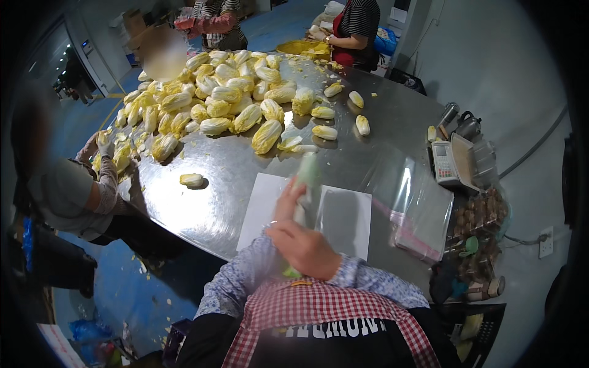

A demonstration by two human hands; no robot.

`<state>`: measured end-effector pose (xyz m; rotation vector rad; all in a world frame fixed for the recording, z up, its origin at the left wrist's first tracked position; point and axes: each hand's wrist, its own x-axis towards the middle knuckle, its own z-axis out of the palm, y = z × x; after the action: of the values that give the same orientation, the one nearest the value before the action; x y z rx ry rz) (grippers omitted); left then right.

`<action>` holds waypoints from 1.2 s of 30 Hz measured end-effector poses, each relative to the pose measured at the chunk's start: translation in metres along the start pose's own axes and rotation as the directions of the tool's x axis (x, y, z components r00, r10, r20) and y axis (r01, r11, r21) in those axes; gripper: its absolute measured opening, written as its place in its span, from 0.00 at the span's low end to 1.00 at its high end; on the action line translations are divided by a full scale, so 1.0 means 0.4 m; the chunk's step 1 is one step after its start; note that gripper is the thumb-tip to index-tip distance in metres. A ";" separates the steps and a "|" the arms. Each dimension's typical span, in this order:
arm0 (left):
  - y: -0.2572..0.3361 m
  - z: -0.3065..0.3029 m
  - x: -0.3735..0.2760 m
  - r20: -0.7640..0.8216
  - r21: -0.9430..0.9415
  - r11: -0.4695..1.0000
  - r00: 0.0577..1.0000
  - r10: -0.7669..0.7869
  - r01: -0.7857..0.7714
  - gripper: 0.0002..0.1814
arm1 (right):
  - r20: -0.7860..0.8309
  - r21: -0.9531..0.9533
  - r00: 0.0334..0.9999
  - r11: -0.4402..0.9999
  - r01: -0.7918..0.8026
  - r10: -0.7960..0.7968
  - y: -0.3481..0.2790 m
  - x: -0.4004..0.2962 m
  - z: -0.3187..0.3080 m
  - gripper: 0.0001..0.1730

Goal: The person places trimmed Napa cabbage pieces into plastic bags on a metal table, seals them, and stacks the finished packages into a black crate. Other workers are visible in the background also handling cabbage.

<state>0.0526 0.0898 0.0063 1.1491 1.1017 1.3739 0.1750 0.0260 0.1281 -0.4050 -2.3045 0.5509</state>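
A long pale green and white vegetable (309, 171), blurred and apparently in clear plastic film, points away from me above the table. My left hand (287, 202) is wrapped along its left side, fingers against it. My right hand (303, 250) is curled nearer my body, across the left wrist, beside the near end of the film; what its fingers hold is hidden. A bit of green leaf (291, 272) shows under it. Below my hands lie white paper sheets (262, 198), and the right one appears to have clear film (343, 221) over it.
A heap of napa cabbages (225, 94) covers the far left of the steel table (216, 158). Flat clear plastic bags (421, 216) and a keypad scale (445, 163) sit at right. A co-worker (78, 193) handles cabbage at left; two other people stand beyond.
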 end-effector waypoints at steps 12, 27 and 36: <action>0.113 0.031 -0.052 0.134 -0.652 0.666 0.919 -0.371 0.364 0.26 | -0.006 0.310 0.939 0.893 -0.326 0.345 0.032 -0.143 0.074 0.23; 0.158 0.032 -0.017 0.810 0.490 0.867 0.319 -0.492 0.093 0.19 | 0.386 0.090 0.847 0.899 -0.428 0.365 0.204 -0.207 -0.068 0.56; 0.560 0.113 -0.018 0.696 0.681 0.317 0.718 0.002 -0.660 0.21 | 0.191 0.578 0.737 0.532 -0.619 0.649 0.294 -0.453 -0.023 0.35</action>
<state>0.0685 0.0636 0.2328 2.6090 1.1448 0.4226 0.3217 0.0507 -0.0290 -0.9266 -1.7130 1.5870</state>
